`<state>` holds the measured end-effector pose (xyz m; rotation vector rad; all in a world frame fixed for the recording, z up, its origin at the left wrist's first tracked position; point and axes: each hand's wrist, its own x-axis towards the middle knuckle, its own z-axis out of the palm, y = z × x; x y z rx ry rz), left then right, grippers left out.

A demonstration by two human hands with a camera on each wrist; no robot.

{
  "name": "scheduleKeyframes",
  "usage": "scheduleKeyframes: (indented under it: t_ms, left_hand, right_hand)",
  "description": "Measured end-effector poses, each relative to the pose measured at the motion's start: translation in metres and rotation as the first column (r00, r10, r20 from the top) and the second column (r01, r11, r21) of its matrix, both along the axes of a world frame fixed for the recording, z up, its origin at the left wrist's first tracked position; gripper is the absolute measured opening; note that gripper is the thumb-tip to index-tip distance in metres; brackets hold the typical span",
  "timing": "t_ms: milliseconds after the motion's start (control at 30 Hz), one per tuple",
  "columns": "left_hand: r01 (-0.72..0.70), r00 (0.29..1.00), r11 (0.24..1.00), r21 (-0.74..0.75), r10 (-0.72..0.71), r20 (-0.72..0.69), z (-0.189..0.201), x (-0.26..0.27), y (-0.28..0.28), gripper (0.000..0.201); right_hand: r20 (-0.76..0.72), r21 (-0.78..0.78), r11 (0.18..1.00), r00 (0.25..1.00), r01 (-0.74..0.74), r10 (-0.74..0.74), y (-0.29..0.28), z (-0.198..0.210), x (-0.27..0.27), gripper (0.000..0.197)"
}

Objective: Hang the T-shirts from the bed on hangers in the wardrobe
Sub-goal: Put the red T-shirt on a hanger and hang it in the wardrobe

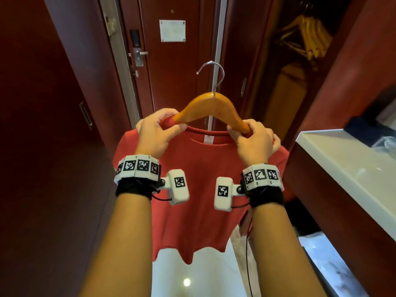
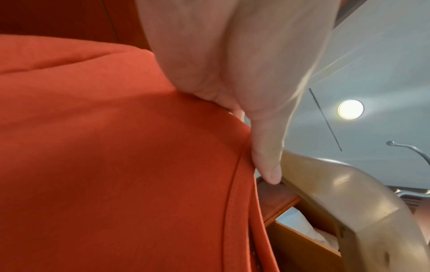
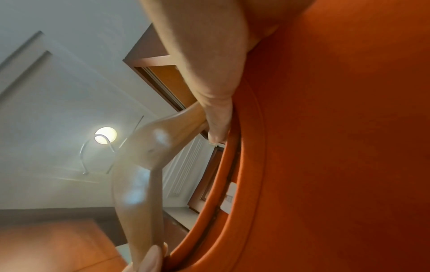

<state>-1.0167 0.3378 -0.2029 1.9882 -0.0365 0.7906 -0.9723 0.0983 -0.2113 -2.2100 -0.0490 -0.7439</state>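
Red T-shirt (image 1: 192,189) held up dead centre on a wooden hanger (image 1: 211,108), collar just under it, hook at 12 o'clock. Left hand (image 1: 157,133) pinching collar and hanger end at 9 o'clock, right hand (image 1: 254,140) curled round both at 3 o'clock. More hangers (image 1: 308,37) up in the wardrobe (image 1: 285,86) around 1 o'clock.

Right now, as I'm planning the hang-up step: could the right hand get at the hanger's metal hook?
Probably yes, but not while it stays busy. The metal hook stands bare above the wooden hanger, yet the right hand grips the hanger's end and the red T-shirt collar.
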Motion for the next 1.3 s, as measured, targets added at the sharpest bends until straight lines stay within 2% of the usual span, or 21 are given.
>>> scheduleKeyframes:
  t_ms: [233,400,567,700,933,1100,1300]
  left_hand:
    - [0.107,0.994,0.994,0.033,-0.106,-0.038,-0.016,0.150,0.010,0.029]
    - [0.147,0.989,0.989,0.014,-0.146,-0.032,-0.031,0.271,0.005,0.029]
    - [0.138,0.990,0.990,-0.016,-0.139,-0.017,-0.019,0.383,0.005,0.027]
    - [0.180,0.984,0.984,-0.016,-0.179,0.011,-0.011,0.457,0.003,0.024]
    - [0.257,0.966,0.966,-0.007,-0.258,-0.008,-0.008,0.580,-0.020,0.024]
    - [0.435,0.899,0.897,-0.073,-0.438,-0.023,-0.006,0.681,-0.048,0.027]
    - [0.619,0.774,0.776,-0.121,-0.629,-0.070,0.010,0.780,-0.094,0.024]
  right_hand:
    - [-0.014,0.000,0.996,0.996,0.085,-0.085,0.004,-0.019,0.125,0.021]
    - [0.007,-0.009,0.993,0.993,0.116,-0.116,-0.002,-0.027,0.241,0.024]
    - [-0.020,-0.031,0.994,0.995,0.100,-0.101,-0.002,-0.005,0.353,0.017]
    - [-0.024,-0.053,0.993,0.994,0.101,-0.103,-0.003,0.008,0.418,0.019]
    - [-0.067,-0.109,0.969,0.971,0.223,-0.231,-0.022,0.013,0.519,0.013]
    - [-0.048,-0.186,0.904,0.915,0.385,-0.400,-0.042,0.022,0.586,0.009]
    - [-0.042,-0.221,0.808,0.823,0.546,-0.567,-0.069,0.051,0.643,0.023]
